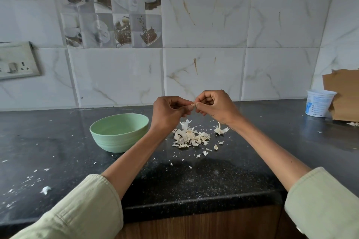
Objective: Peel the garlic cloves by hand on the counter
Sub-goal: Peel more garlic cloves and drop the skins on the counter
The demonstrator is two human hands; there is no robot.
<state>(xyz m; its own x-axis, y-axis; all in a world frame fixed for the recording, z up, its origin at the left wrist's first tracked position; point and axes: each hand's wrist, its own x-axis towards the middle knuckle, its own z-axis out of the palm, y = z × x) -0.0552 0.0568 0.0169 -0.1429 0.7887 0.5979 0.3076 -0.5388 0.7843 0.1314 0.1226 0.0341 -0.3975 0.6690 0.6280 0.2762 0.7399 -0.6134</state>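
At frame centre, the left hand (169, 111) and right hand (213, 107) both pinch one garlic clove (193, 104). Best to hold it steady and strip the skin over the peel pile (191, 137) on the table (58, 141).

Left of the fingers (186, 105) sits a pale green bowl (119, 132); below them, off-white garlic skins (189, 137) on a speckled black counter (213, 180).

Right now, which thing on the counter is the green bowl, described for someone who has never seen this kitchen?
Start at the black counter under the marble-look wall tiles. Left of the left hand and the pile of garlic skins stands the bowl. It is the only pale green, round, open dish there; the white tub sits far right.
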